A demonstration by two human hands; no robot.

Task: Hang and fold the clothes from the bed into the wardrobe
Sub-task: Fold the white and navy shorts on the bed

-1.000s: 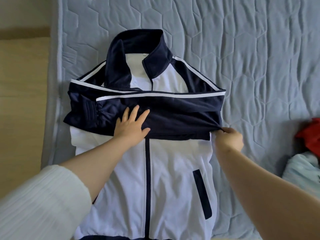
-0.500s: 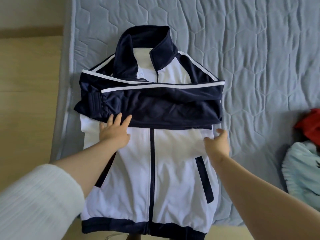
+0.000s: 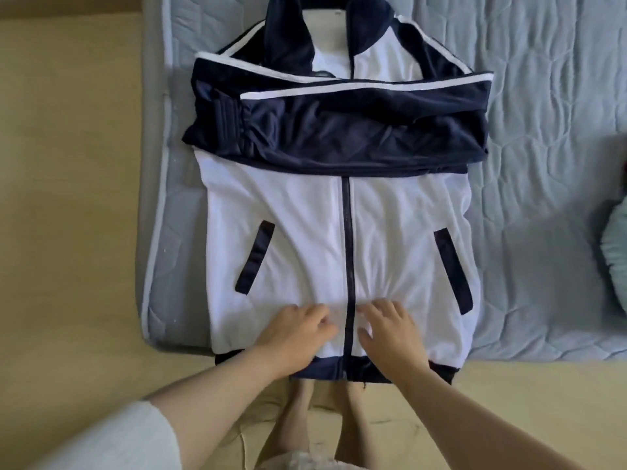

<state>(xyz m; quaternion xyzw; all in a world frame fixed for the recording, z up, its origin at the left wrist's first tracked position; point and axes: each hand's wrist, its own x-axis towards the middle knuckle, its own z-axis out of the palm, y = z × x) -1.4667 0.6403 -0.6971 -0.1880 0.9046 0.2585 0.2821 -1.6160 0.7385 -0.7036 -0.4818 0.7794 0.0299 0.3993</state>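
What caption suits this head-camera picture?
Left hand and right hand touch a jacket lying on the bed, sleeves folded across.

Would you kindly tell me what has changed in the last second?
Both hands came down toward the hem: the left hand left the folded sleeves, the right hand let go of their edge, and both now rest on the jacket front beside the zip. The sleeves stayed folded across the chest.
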